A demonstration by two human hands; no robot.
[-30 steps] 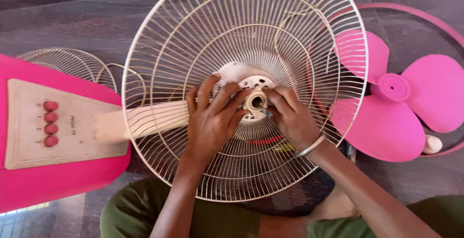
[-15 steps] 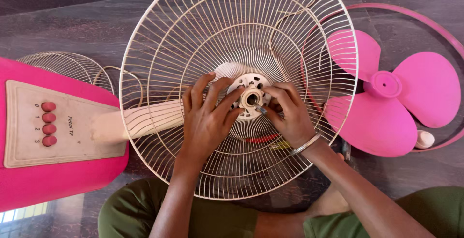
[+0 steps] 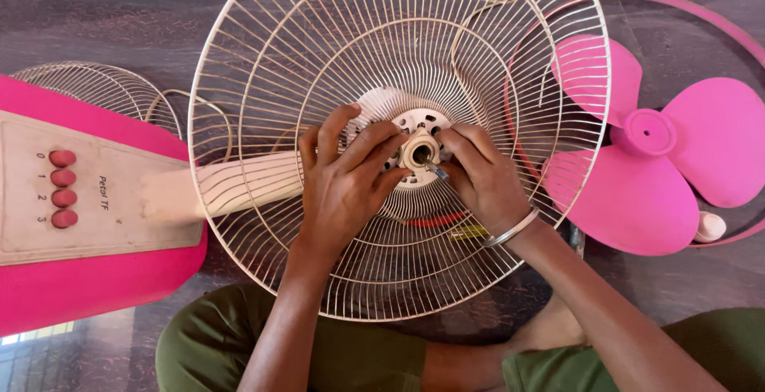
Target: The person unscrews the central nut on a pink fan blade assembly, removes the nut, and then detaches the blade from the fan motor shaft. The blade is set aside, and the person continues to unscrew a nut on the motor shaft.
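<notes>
Head view: pressing on the hub (image 3: 420, 153) from both sides, much as half a second ago. Keeping the left hand (image 3: 343, 185) spread over the hub's left side, fingers curled and fingertips bearing on its cream collar. Closing the right hand (image 3: 482, 181) from the right of the hub, thumb and forefinger pinching a small dark metal piece (image 3: 435, 171) at the collar's lower right edge; unable to tell whether screw or tool tip. Hardly shifting either grip since a second ago, only nudging the fingertips nearer the collar, so likely going on with the same fine work at the hub, nothing lifted away yet.

Lying flat around the hub, the cream wire guard (image 3: 319, 65), thin ribs fanning outward to a round rim, no bends showing. Showing a ring of dark holes on the hub's round face and an open bore at its middle. Running left from the hub, a cream stem (image 3: 239, 185) to the pink base (image 3: 80, 280) with four pink buttons. Resting well right of the hub, the pink blade (image 3: 637, 169), off the fan.
</notes>
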